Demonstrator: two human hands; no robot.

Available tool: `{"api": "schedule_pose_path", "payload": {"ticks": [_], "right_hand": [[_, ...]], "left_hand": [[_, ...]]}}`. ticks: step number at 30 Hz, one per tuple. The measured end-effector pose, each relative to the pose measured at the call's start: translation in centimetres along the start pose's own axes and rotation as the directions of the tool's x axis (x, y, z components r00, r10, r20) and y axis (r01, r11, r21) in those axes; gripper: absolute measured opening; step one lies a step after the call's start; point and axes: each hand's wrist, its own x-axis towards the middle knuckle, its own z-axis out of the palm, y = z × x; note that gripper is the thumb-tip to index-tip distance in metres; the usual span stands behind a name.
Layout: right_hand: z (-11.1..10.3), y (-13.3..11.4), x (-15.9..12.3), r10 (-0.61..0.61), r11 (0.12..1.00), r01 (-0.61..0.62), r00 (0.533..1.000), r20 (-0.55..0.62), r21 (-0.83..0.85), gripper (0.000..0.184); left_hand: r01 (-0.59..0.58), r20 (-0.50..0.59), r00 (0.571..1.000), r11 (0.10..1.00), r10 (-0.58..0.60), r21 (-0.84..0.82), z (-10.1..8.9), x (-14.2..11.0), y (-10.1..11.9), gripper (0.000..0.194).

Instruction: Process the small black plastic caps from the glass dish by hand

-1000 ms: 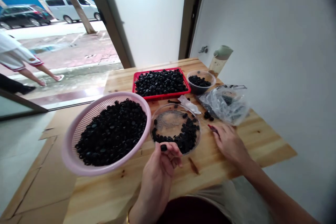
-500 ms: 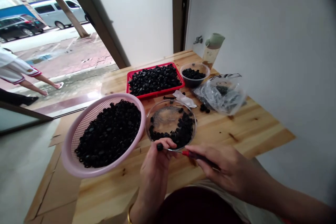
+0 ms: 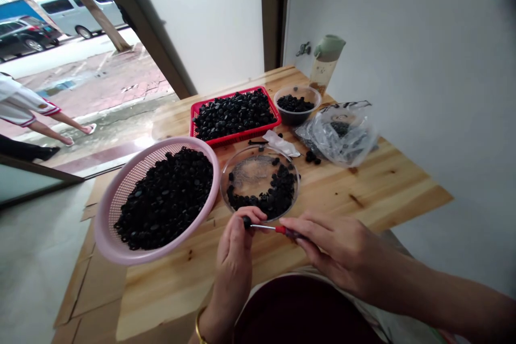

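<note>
My left hand pinches a small black cap at its fingertips, just in front of the clear round dish. My right hand grips a small red-handled screwdriver, whose metal tip touches the cap. The dish holds a crescent of black caps. To its left sits a pink colander heaped with the same black caps.
A red tray of black caps, a small clear bowl of them, a clear plastic bag and a green-lidded bottle stand at the back of the wooden table. A white wall lies right; an open doorway with a passer-by lies left.
My right hand left the table by the bag, took up the screwdriver and brought its tip to the cap in my left hand. The view shifted slightly.
</note>
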Motion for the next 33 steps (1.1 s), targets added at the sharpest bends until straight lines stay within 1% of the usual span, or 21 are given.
{"api": "schedule_pose_path", "payload": {"ticks": [1,3,6,8,11,15,18,20,22,24,26,29,31,33], "right_hand": [[0.5,0.0,-0.2,-0.005,1.000,0.005,1.000,-0.010,-0.025,0.040],[1.9,-0.1,-0.8,-0.020,0.996,0.015,0.998,-0.053,-0.092,0.043],[4.7,-0.2,-1.5,-0.022,0.983,0.000,0.993,-0.116,-0.186,0.049],[6.5,-0.2,-1.8,0.008,0.977,-0.044,0.986,-0.168,-0.211,0.052],[8.8,-0.1,-2.0,0.063,0.980,-0.104,0.970,-0.235,-0.167,0.057],[10.8,0.0,-2.0,0.091,0.993,-0.110,0.949,-0.302,-0.047,0.060],[11.3,-0.1,-1.8,0.107,0.993,-0.119,0.931,-0.350,-0.011,0.059],[10.8,-0.3,-1.5,0.111,0.994,-0.113,0.926,-0.360,0.017,0.058],[10.0,-0.6,-1.1,0.101,0.995,-0.086,0.932,-0.348,0.058,0.059],[9.3,-0.8,-0.8,0.094,0.993,-0.066,0.936,-0.338,0.094,0.060],[9.0,-1.0,-0.6,0.086,0.993,-0.051,0.930,-0.357,0.108,0.062],[9.8,-0.9,-0.7,0.065,0.997,-0.037,0.904,-0.422,0.074,0.061],[10.6,-0.8,-0.8,0.061,0.998,-0.046,0.890,-0.452,0.045,0.059],[11.1,-0.8,-0.8,0.061,0.998,-0.050,0.886,-0.459,0.037,0.058]], "left_hand": [[0.007,-0.006,1.000,0.999,-0.008,-0.034,0.2,0.0,0.0,0.033],[0.035,-0.029,0.999,0.987,-0.040,-0.159,0.8,0.1,0.0,0.031],[0.072,-0.092,0.989,0.926,-0.113,-0.372,1.9,0.5,0.0,0.028],[0.090,-0.126,0.978,0.886,-0.164,-0.456,2.4,0.9,0.0,0.027],[0.087,-0.161,0.968,0.859,-0.193,-0.505,2.9,1.2,0.0,0.030],[0.059,-0.193,0.963,0.846,-0.188,-0.530,3.4,1.5,0.1,0.037],[0.065,-0.217,0.954,0.847,-0.208,-0.527,3.5,1.5,0.2,0.040],[0.082,-0.225,0.946,0.846,-0.232,-0.527,3.5,1.5,0.2,0.040],[0.085,-0.230,0.943,0.845,-0.239,-0.528,3.5,1.4,0.3,0.041],[0.067,-0.226,0.950,0.849,-0.215,-0.525,3.6,1.2,0.4,0.040],[0.028,-0.216,0.963,0.853,-0.163,-0.521,3.8,1.0,0.6,0.037],[-0.009,-0.188,0.977,0.864,-0.099,-0.503,4.1,0.8,0.8,0.034],[-0.019,-0.190,0.978,0.877,-0.083,-0.479,4.1,0.8,0.6,0.032],[-0.029,-0.205,0.976,0.882,-0.077,-0.470,4.0,0.8,0.3,0.029]]}}
